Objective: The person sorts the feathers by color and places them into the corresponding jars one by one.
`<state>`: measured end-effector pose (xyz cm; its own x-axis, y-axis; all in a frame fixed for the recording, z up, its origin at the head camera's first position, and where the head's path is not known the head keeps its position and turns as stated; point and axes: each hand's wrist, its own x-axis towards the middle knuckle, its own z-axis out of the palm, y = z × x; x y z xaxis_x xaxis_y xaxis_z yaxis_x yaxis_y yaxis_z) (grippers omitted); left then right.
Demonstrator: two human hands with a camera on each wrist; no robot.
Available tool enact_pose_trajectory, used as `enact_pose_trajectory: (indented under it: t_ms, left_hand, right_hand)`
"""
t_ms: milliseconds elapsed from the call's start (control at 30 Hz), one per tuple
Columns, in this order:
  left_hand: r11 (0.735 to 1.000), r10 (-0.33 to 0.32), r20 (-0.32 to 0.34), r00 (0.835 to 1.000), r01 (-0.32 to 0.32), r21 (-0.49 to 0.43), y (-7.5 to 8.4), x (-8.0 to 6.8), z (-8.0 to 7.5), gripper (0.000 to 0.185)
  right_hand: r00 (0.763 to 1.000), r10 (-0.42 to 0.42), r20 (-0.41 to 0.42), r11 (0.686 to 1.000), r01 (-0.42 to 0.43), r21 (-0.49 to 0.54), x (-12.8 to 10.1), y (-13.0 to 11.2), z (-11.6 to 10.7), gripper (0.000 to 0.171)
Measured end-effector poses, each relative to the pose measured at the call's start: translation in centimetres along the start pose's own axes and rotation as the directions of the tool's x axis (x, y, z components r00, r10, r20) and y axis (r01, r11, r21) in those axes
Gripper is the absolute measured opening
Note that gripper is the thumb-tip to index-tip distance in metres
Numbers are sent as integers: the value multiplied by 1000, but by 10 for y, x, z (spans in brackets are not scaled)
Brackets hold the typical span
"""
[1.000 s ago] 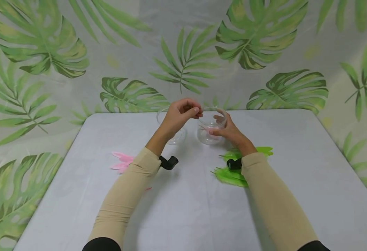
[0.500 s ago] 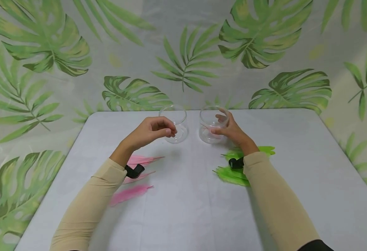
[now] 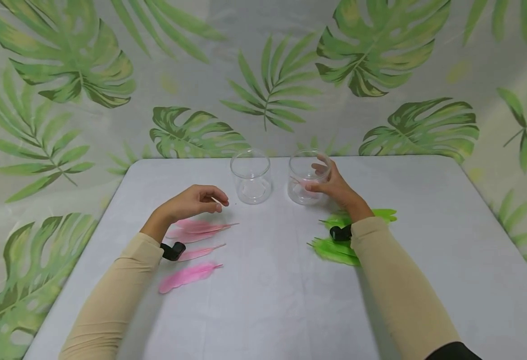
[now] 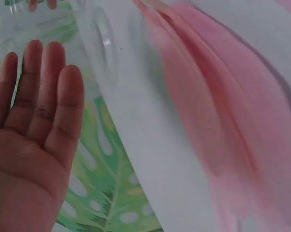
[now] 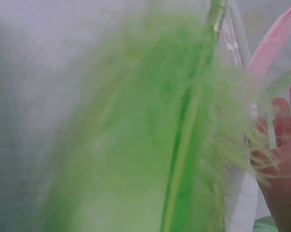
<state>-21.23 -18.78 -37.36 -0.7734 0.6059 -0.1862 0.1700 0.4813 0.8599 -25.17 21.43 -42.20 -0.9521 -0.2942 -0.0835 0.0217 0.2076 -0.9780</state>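
Observation:
Two clear jars stand at the table's far middle. The left jar point(image 3: 251, 176) looks empty. My right hand point(image 3: 324, 182) grips the right jar point(image 3: 303, 175), which has a pink feather point(image 3: 300, 184) inside. My left hand point(image 3: 200, 199) hovers just above three pink feathers point(image 3: 200, 227) on the table, holding nothing. In the left wrist view its palm point(image 4: 34, 125) shows with straight fingers beside the blurred pink feathers point(image 4: 223, 121). Green feathers point(image 3: 335, 250) lie under my right forearm. A green feather point(image 5: 174, 145) fills the right wrist view, with the pink feather point(image 5: 273, 41) behind it.
The grey table point(image 3: 268, 310) is backed closely by a leaf-printed cloth point(image 3: 263, 75) that also hangs at both sides. A black wrist camera sits on each forearm. Bare tabletop lies in front of me, between the arms.
My left hand has drawn back from above the jars, down and to the left, to just over the pink feathers. My right hand has stayed on the right jar.

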Motion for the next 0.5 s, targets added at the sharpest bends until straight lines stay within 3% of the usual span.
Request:
enact_pose_trajectory:
  t_ms: [133, 267, 500]
  left_hand:
    - [997, -28, -18, 999, 29, 72, -11, 1, 0, 25]
    - [997, -28, -21, 999, 30, 69, -16, 3, 4, 25]
    - [991, -34, -27, 999, 37, 132, -21, 6, 13, 20]
  right_hand:
    - [1000, 1, -5, 1000, -1, 9, 0, 2, -1, 100]
    - [1000, 7, 5, 1000, -7, 23, -7, -9, 0, 100]
    - [1000, -2, 5, 1000, 2, 9, 5, 8, -2, 100]
